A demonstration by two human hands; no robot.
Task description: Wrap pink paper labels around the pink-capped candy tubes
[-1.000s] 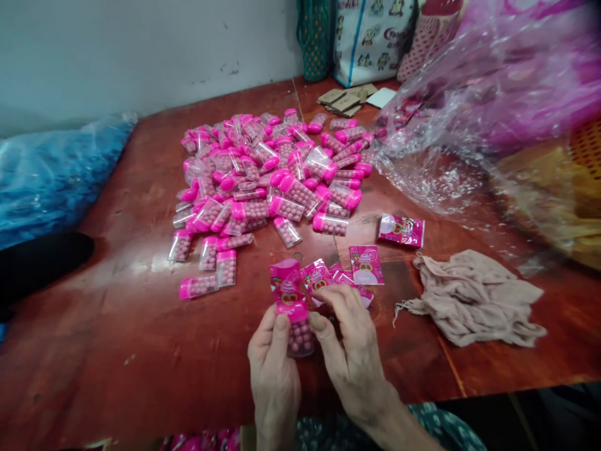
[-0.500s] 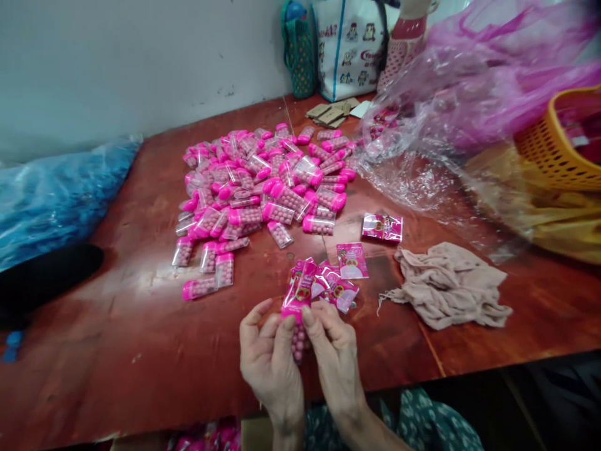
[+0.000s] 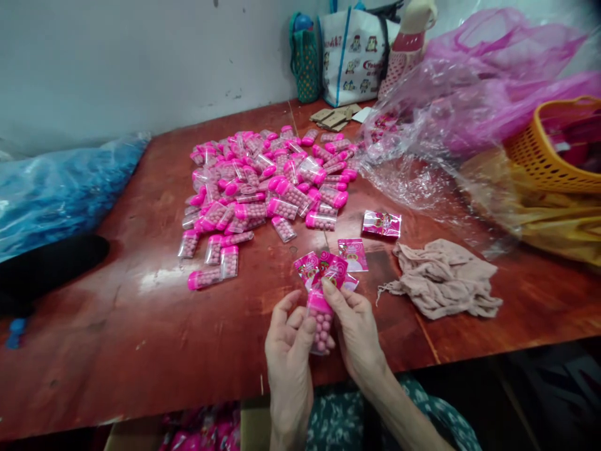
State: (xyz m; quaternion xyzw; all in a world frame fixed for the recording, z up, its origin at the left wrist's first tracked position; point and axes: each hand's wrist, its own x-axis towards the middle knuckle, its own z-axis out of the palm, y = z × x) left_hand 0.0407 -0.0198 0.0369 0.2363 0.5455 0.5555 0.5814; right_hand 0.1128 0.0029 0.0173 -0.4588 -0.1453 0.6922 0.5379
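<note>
Head view: your left fingers hold clear pink-capped tube near front edge of bench; right fingers pinch printed wrapper at cap. Steady tube low, square wrapper to cap, pinch lightly so film likely won't crease. Red-brown bench carries tube pile toward back edge; pale wall beyond.

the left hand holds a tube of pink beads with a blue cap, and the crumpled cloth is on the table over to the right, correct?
Not quite: the cap is pink, not blue, as the head view shows. The left hand does hold a tube of pink beads, and the crumpled cloth is on the table over to the right.
</note>
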